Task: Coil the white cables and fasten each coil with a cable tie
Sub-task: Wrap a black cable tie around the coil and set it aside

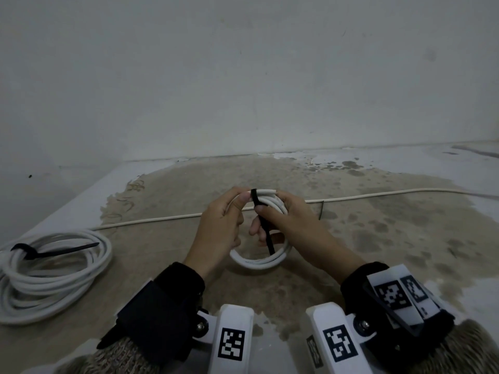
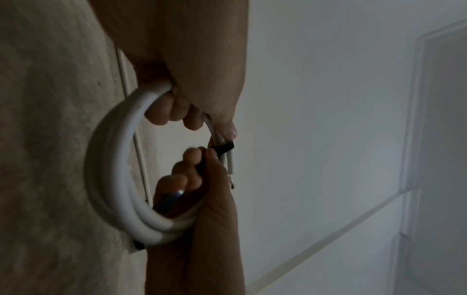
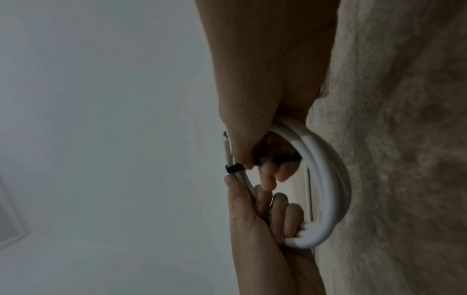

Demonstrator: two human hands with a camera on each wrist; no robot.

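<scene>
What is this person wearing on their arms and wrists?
Bare hands, no gloves. Fuzzy grey-brown knit sleeves end under black wrist straps. Each strap carries a white plastic camera mount printed with a black-and-white square code; the right strap also bears white code tags.

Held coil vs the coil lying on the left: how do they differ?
1. The held coil is small with few loops; the left coil is wider with more loops.
2. The held coil is up in both hands, left hand and right hand; the left coil lies on the floor, untouched.
3. The held coil's black tie is pinched by the right hand; the left coil's tie has its tail sticking out free.

Both: white cable, black tie.
</scene>
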